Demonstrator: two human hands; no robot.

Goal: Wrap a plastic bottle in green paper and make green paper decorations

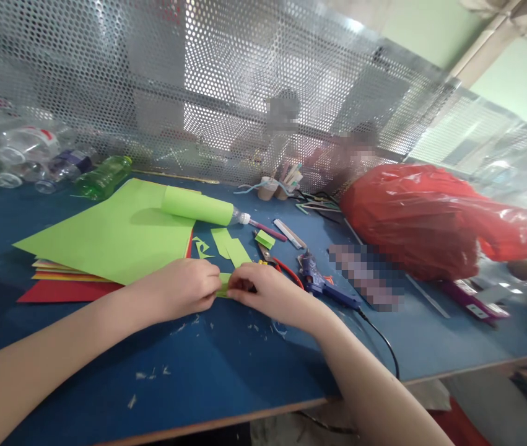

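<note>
Between my hands is a small strip of green paper (223, 284), low over the blue table. My left hand (194, 286) pinches its left end, fingers closed. At the other end, the thumb and fingertips of my right hand (258, 286) close on the strip. Just beyond lie cut green paper pieces (238, 251), curly scraps (202, 248) and a small folded green piece (264, 239). Scissors with red and black handles (286, 271) lie partly hidden behind my right hand. A bottle wrapped in green paper (200, 206) rests on a stack of coloured paper (119, 229).
A blue glue gun (326, 284) with a black cord lies right of my hand. Plastic bottles (26, 148) crowd the back left. A red plastic bag (412, 217) sits at right. Cups of sticks (267, 188) stand by the perforated metal screen (152, 80).
</note>
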